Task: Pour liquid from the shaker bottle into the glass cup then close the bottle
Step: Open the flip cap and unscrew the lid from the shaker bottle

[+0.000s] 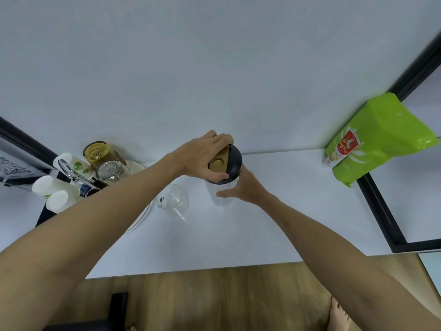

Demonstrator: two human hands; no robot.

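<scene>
Fingers of my left hand curl over the black lid of the shaker bottle, thumb against its near rim and fingertips at the gold flip cap, which lies flat on the lid. My right hand wraps the clear body of the bottle from the right, thumb stretched across its front. The bottle stands upright on the white counter at the centre of the frame, close to the wall.

Just left of the bottle, and apart from it, the glass cup stands on the counter with its handle pointing toward the lower edge of the frame; I cannot tell whether it holds any liquid. My left forearm crosses above a white plate beside the cup.

At middle left sit an upturned amber glass, an upturned clear glass, several white paper cups lying on their sides, and a chrome tap. At upper right a green pouch leans against a black frame. Wooden floor fills the lower part of the frame.
</scene>
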